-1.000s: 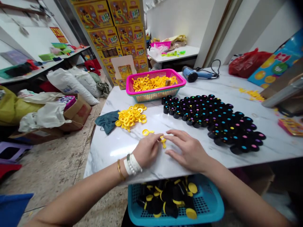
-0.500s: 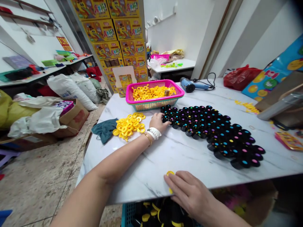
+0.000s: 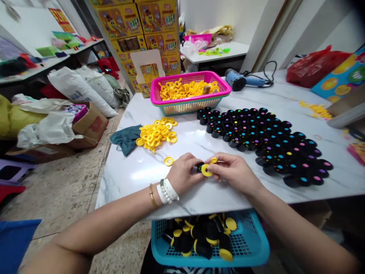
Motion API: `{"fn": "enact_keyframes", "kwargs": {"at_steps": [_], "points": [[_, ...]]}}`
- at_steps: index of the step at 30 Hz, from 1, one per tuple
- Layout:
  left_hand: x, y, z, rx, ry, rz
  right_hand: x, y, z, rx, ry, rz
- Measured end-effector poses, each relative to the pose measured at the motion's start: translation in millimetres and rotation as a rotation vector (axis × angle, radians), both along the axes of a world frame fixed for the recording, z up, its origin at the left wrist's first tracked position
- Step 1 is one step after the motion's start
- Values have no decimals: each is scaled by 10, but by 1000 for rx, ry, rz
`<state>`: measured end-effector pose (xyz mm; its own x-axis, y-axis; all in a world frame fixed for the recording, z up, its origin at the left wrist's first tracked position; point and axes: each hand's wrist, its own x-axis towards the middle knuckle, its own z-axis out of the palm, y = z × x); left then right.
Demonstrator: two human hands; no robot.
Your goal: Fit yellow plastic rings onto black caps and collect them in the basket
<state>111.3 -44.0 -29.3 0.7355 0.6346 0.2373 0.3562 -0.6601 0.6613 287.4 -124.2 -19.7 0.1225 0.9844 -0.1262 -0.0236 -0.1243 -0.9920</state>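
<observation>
Over the marble-patterned table, my left hand grips a small black cup. My right hand pinches a yellow ring piece against the end of that cup. The cup is mostly hidden by my fingers. One loose yellow ring lies just beyond my left hand. A heap of yellow rings sits further back beside a dark green cloth. To the right stand rows of black cups with coloured dots on top.
A pink-rimmed basket of yellow parts is at the back, near a blue power tool. Below the table edge, a blue basket holds black and yellow pieces. A red bag lies at the back right.
My left hand has come back from the black cups holding one. My right hand has lifted from the front edge with the yellow ring to meet it. The view has tilted downward.
</observation>
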Motion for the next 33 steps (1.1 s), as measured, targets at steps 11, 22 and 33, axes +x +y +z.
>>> {"fn": "enact_keyframes", "kwargs": {"at_steps": [11,22,33], "points": [[40,40,42,-81,109,-32,-108,150,-102,-84,69,-99],[37,69,165,-591,68,6,-152,78,-41,-114,-41,-11],[48,19,94,-787,27,38,-57,35,-21,-113,97,126]]}}
